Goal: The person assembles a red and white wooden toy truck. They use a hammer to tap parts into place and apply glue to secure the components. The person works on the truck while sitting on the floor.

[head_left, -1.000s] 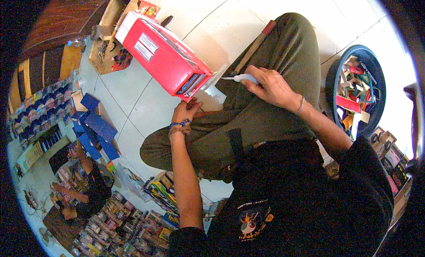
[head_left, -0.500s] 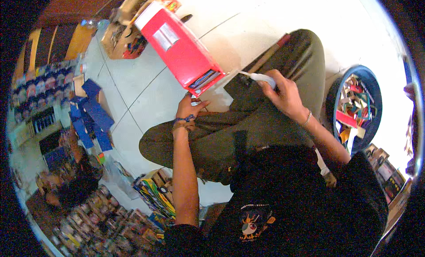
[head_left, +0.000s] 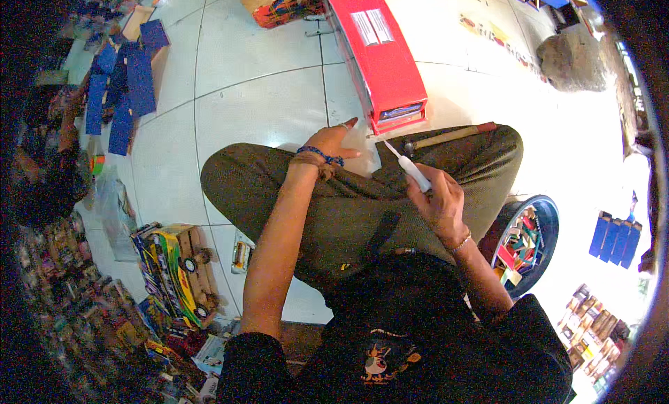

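Note:
My right hand [head_left: 444,203] is closed around a white squeeze bottle [head_left: 414,173]. The bottle's thin nozzle points up and left, close to the near end of a long red box [head_left: 387,66] shaped like a toy vehicle body. Dark blue pieces show inside the box's end opening. Left of that end is my left hand [head_left: 326,143], fingers stretched and thumb apart, holding nothing; whether a fingertip touches the box I cannot tell. A hammer [head_left: 453,135] with a wooden, red-tipped handle rests on my right leg, just below the box.
A dark tub [head_left: 550,226] of coloured offcuts stands by my right knee. Blue panels [head_left: 139,76] lie on the tiles at left, near another person at the left edge. A yellow-green toy truck [head_left: 180,268] is at lower left; a wooden box [head_left: 279,3] stands at the top.
The view has turned, so the red box now appears farther right and more upright. My left hand has come away from under the box's near corner, fingers spreading. My right hand keeps the bottle.

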The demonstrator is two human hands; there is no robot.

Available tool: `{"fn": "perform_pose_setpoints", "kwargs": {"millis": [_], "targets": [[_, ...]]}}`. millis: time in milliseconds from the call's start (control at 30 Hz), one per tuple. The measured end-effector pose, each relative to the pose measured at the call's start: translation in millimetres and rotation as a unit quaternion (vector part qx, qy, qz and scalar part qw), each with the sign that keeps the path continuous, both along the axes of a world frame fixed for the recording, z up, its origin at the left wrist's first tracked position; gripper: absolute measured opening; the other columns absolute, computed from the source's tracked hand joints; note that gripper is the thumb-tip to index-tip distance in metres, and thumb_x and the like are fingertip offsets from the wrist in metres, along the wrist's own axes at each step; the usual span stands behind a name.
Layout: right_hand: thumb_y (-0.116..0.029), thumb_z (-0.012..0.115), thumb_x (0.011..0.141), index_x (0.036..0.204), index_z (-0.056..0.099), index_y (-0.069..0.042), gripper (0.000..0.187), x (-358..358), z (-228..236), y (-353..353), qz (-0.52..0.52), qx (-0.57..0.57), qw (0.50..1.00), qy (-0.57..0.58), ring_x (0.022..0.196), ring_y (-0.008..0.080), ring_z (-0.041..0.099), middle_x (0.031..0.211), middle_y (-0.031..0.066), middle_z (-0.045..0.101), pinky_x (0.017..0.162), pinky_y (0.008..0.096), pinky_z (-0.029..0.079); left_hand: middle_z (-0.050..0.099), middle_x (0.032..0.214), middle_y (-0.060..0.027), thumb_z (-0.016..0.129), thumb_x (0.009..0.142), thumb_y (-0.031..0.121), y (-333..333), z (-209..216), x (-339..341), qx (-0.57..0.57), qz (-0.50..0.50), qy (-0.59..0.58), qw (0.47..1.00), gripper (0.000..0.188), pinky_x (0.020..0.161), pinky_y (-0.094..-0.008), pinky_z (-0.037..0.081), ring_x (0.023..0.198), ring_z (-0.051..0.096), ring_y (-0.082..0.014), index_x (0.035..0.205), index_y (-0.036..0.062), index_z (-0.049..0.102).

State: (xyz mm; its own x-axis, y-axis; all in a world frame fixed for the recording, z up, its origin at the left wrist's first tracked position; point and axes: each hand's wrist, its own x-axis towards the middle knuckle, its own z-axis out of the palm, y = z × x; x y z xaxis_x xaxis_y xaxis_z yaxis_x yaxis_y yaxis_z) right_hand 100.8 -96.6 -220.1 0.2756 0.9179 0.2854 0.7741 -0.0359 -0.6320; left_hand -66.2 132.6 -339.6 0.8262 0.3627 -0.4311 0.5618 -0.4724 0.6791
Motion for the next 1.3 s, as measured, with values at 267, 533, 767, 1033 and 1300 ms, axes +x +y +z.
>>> {"fn": "perform_pose_setpoints", "kwargs": {"millis": [267, 533, 767, 1033, 1300], "targets": [[-0.005, 0.075, 0.081, 0.105, 0.062, -0.001, 0.027, -10.0, 0.5, 16.3, 0.006, -0.013, 0.999, -0.04, 0.067, 0.0255, 0.067, 0.082, 0.0135, 0.069, 0.059, 0.0339, 0.054, 0.062, 0.127, -0.0185, 0.069, 0.077, 0.062, -2.6, -9.8, -0.7, 0.023, -0.026, -0.019, 0.999, 0.082, 0.1, -0.0438, 0.047, 0.116, 0.06, -0.0354, 0.136, 0.0078, 0.052], [-0.011, 0.075, 0.08, 0.101, 0.061, -0.004, 0.027, -13.3, -8.2, 17.8, -0.024, -0.045, 0.999, -0.017, 0.068, 0.0317, 0.066, 0.08, 0.0147, 0.068, 0.061, 0.0396, 0.054, 0.062, 0.126, -0.0195, 0.068, 0.081, 0.058, -5.3, 1.6, 0.7, 0.043, -0.043, -0.018, 0.998, 0.078, 0.1, -0.0436, 0.047, 0.117, 0.06, -0.036, 0.135, 0.0048, 0.052], [-0.009, 0.073, 0.082, 0.103, 0.061, -0.002, 0.025, -10.6, -9.6, 22.7, -0.005, -0.018, 1.0, -0.024, 0.067, 0.0296, 0.066, 0.079, 0.0149, 0.066, 0.06, 0.0375, 0.053, 0.06, 0.129, -0.0206, 0.067, 0.082, 0.058, -5.8, 5.9, -0.1, 0.036, -0.043, 0.0, 0.998, 0.077, 0.103, -0.0432, 0.045, 0.12, 0.058, -0.0358, 0.136, 0.0053, 0.051], [-0.005, 0.072, 0.082, 0.104, 0.061, -0.001, 0.025, -12.7, -8.6, 22.5, 0.003, -0.005, 1.0, -0.018, 0.062, 0.0255, 0.064, 0.078, 0.0135, 0.065, 0.056, 0.035, 0.051, 0.062, 0.126, -0.0211, 0.07, 0.079, 0.055, -4.1, 5.1, 1.9, 0.025, -0.035, 0.008, 0.999, 0.076, 0.101, -0.0436, 0.047, 0.116, 0.06, -0.0368, 0.134, 0.0044, 0.053], [-0.004, 0.072, 0.082, 0.104, 0.062, -0.001, 0.024, -13.6, -10.3, 24.0, -0.006, -0.002, 1.0, -0.009, 0.06, 0.0245, 0.063, 0.076, 0.0133, 0.065, 0.055, 0.0345, 0.05, 0.062, 0.124, -0.0222, 0.07, 0.081, 0.05, -4.5, 14.2, 1.6, 0.018, -0.034, 0.008, 0.999, 0.072, 0.1, -0.0428, 0.047, 0.115, 0.06, -0.0365, 0.132, 0.0027, 0.054]]}}
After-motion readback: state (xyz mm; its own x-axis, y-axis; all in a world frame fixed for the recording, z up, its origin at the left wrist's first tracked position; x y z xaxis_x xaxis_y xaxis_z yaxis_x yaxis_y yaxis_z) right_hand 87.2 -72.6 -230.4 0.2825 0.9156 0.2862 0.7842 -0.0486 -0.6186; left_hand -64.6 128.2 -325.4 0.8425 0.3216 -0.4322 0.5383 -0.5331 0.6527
